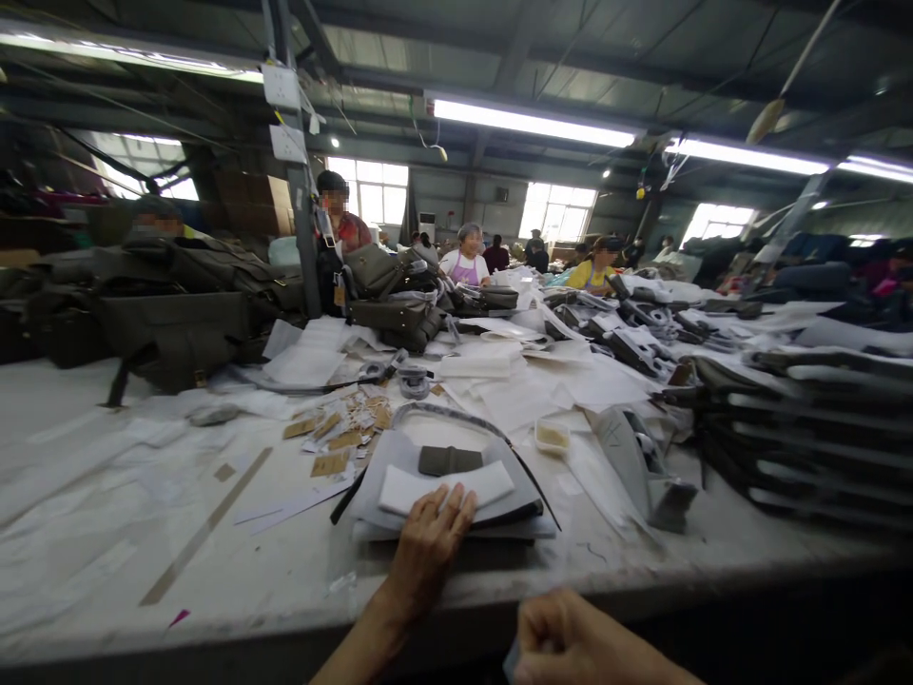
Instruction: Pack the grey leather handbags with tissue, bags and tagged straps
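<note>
My left hand (430,542) lies with its fingers stretched over a folded white padding sheet (399,490). That sheet rests on a bag (534,511) covered with white wrapping, near the table's front edge. A dark grey flap piece (451,460) shows just behind the sheet, and a wrapped strap (456,411) arches behind the bag. Below the table edge, my right hand (571,639) is closed in a fist. A bluish-grey bit shows at its left side, too little of it to name.
Brown tags (329,463) lie scattered left of the bag. A small tub (552,438) and a tape dispenser (646,466) stand to the right. Stacked bags (820,438) fill the far right, others (178,328) the left. Several people (467,257) are across the table.
</note>
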A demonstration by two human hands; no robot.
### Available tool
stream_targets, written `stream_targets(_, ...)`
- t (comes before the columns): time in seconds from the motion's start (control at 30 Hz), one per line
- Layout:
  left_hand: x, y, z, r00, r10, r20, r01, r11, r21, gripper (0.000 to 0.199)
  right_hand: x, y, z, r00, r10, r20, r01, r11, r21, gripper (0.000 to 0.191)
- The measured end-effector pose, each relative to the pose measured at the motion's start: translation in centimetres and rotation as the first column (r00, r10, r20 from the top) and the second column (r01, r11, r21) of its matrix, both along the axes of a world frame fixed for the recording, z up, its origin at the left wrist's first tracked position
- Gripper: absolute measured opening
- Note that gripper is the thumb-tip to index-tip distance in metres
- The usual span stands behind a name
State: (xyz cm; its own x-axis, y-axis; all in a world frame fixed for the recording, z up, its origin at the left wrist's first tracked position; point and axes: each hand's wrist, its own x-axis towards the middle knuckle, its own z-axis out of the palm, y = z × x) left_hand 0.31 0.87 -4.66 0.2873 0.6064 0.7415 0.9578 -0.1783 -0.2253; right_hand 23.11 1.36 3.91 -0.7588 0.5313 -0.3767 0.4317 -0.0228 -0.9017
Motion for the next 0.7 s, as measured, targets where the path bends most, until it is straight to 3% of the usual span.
stream_targets(0.1,0.1,0.1,-0.2,1.000,-0.011,0.026,0.011,1.000,-0.014,0.039,-1.2,-0.6,1.5,0.978,-0.053,-0.203,-0.023,0.935,-0.355,0.046)
stream_targets(0.2,0.3,0.0,-0.1,0.998,-0.025,0.052,0.026,1.000,-0.017,0.037,-2.9,0.2,4.3,0.887,-0.282,-0.367,0.072,0.867,-0.493,0.043)
stream_targets(0.27,0.3,-0.1,0.1,0.998,-0.031,0.053,0.032,0.999,-0.023,0.037,-4.5,2.3,6.2,0.788,-0.429,-0.442,0.202,0.858,-0.472,0.034)
stream_targets(0.33,0.4,-0.2,0.4,0.998,-0.029,0.047,0.031,0.999,-0.031,0.037,-6.3,5.5,7.1,0.702,-0.487,-0.520,0.292,0.863,-0.413,0.028)
stream_targets(0.43,0.3,-0.2,0.6,0.999,-0.032,0.034,0.033,0.999,-0.024,0.034,-8.9,11.4,6.6,0.635,-0.549,-0.544,0.500,0.828,-0.251,0.025)
stream_targets(0.57,0.3,-0.3,0.6,1.000,-0.019,0.015,0.019,0.999,-0.029,0.033,-10.9,18.3,3.6,0.643,-0.622,-0.446,0.669,0.740,-0.068,0.029)
stream_targets(0.7,0.4,-0.5,0.8,1.000,0.002,0.000,-0.002,0.997,-0.076,0.035,-10.9,21.7,0.9,0.746,-0.572,-0.342,0.631,0.770,0.089,0.038)
